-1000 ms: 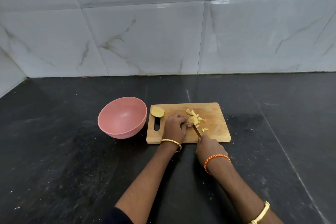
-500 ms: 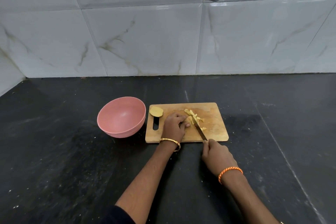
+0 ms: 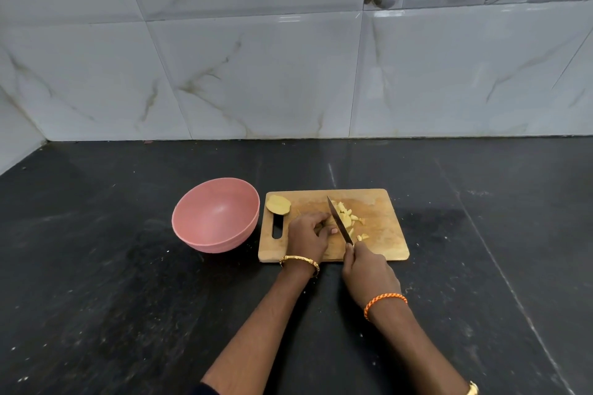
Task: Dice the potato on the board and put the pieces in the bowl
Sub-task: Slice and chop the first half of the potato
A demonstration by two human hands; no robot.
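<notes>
Compared with half a second back, the knife (image 3: 339, 221) has been pushed further up the wooden board (image 3: 378, 231) at frame centre, its tip now past the diced pieces (image 3: 348, 218). Its handle is gripped by the right hand (image 3: 369, 272). The left hand (image 3: 308, 234) is curled over the potato being cut, probably pinching it, though it's mostly hidden. A potato half (image 3: 278, 204) sits at the board's upper left, beside the pink bowl (image 3: 215, 215).

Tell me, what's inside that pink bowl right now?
Nothing visible: the pink bowl shows only its bare inner wall. The diced potato pieces all lie on the cutting board. The near rim hides a little of the inside.
</notes>
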